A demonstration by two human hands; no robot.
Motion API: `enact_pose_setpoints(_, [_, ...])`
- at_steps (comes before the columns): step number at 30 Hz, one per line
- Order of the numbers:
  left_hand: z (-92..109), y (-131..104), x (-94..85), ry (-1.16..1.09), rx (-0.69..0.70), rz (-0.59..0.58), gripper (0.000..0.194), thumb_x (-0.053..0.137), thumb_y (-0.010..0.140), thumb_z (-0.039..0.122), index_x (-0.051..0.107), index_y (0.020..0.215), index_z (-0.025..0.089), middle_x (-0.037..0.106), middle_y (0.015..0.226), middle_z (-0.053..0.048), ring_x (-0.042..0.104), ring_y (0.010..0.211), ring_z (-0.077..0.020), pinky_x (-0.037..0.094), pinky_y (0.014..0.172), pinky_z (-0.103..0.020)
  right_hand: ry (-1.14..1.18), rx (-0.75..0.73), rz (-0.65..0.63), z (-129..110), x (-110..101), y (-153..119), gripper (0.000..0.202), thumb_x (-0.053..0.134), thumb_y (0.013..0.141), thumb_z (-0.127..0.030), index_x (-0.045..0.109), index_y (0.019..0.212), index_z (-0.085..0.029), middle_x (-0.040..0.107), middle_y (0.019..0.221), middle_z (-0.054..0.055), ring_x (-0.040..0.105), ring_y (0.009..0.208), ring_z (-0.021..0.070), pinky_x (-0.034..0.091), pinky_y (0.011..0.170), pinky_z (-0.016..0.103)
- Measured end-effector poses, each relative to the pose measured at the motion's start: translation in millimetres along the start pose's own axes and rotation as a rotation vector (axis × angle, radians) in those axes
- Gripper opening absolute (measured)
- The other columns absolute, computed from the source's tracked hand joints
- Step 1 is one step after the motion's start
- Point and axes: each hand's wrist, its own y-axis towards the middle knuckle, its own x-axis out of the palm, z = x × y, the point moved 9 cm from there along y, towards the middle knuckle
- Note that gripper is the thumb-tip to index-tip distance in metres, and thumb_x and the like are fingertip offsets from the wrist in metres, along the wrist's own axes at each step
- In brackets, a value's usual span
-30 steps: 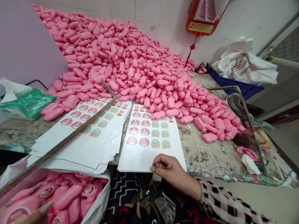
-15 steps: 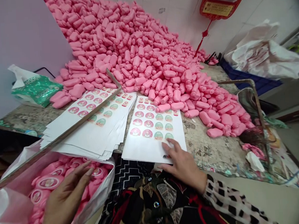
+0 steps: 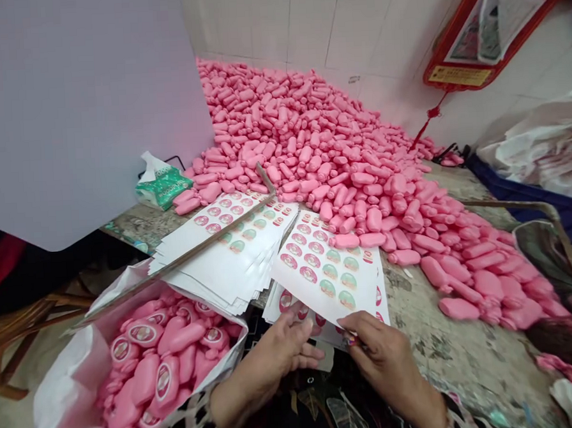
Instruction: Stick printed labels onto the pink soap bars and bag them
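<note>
Both hands have changed place since the earlier frame: the left hand (image 3: 290,348) has come from above the box (image 3: 67,385) to the near edge of the sheets, and the right hand (image 3: 387,359) now lifts a corner. The grip of the right hand is closed on the near corner of the top sheet (image 3: 313,289), between thumb and fingers; a small colourful item shows also at these fingers, too small to name. The grip of the left hand is open, its fingers a little apart, over the lower sheets (image 3: 273,308).

The top sheet lies turned at an angle on the lower sheets, on the table (image 3: 432,347). It carries pink and green stickers (image 3: 347,299). At its far end, some bottles of the big pink pile (image 3: 311,149) lie upon it. To the left is a stack (image 3: 222,268), with a metal bar (image 3: 210,239) across it. Before this stack, the box contains pink bottles (image 3: 182,337), several with oval labels.
</note>
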Motion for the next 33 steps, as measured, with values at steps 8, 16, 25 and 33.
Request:
enact_pose_setpoints(8, [-1.9,31.4,-4.8,-0.097,0.017,0.257,0.041,0.049,0.086,0.042,0.043,0.115,0.013,0.067,0.08,-0.009,0.064,0.061,-0.0165,0.051,0.06,-0.03,0.007,0.057,-0.128,32.3,-3.7,75.4,0.023,0.051,0.085,-0.027,0.064,0.103,-0.024,0.065,0.106,0.004,0.062,0.093,0.0158,0.047,0.078,0.025])
enact_pose_setpoints(16, [26.4,13.5,-31.3,-0.218,0.169,0.377,0.036,0.05,0.086,0.037,0.051,0.109,0.01,0.07,0.085,-0.015,0.066,0.062,-0.0208,0.053,0.052,-0.031,-0.652,0.08,-0.228,89.9,18.3,161.0,0.04,0.033,0.093,-0.032,0.049,0.129,-0.027,0.038,0.143,0.009,0.064,0.089,0.0222,0.05,0.068,0.034])
enact_pose_setpoints(25, [44.2,-14.8,-115.0,-0.388,0.239,0.437,0.038,0.056,0.083,0.021,0.052,0.118,0.009,0.068,0.103,-0.016,0.066,0.091,-0.0275,0.056,0.076,-0.038,-0.611,0.106,-0.186,99.5,10.3,156.7,0.038,0.037,0.092,-0.03,0.051,0.127,-0.026,0.037,0.142,0.012,0.063,0.092,0.0237,0.047,0.066,0.034])
enact_pose_setpoints(33, [53.9,-20.1,-150.4,-0.506,0.262,0.531,0.035,0.05,0.083,0.011,0.049,0.117,0.005,0.069,0.099,-0.017,0.067,0.089,-0.0261,0.056,0.078,-0.038,0.271,0.464,-0.179,61.2,33.4,110.9,0.032,0.046,0.085,-0.045,0.062,0.084,-0.018,0.064,0.076,0.005,0.056,0.059,0.0143,0.04,0.051,0.024])
